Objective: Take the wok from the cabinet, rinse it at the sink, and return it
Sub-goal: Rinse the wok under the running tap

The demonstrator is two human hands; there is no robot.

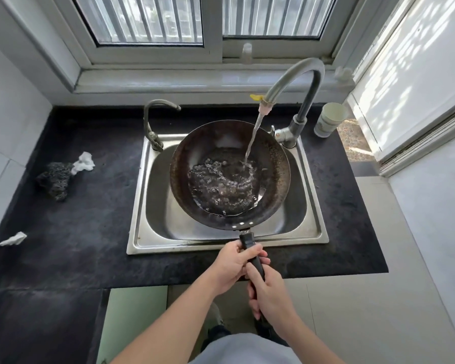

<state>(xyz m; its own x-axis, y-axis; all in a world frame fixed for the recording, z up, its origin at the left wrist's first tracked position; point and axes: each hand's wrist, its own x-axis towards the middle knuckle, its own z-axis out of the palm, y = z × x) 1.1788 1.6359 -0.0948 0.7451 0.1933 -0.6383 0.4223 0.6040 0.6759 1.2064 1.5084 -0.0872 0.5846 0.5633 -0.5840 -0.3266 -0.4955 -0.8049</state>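
Wok [230,174] fills sink [314,224]; faucet [297,82] arches above

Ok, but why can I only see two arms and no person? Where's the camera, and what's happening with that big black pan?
The camera sits on the person's head and looks down, so you see what they see: only their own arms. There is just this one picture.

Both hands hold the long black handle of the wok. The left hand grips it nearer the bowl and the right hand grips it further back. The wok is held over the metal sink. Water from the tall tap pours in and bubbles.

On the dark counter, a dark scrubbing sponge and a crumpled white scrap lie on the left. A paper cup stands on the right.
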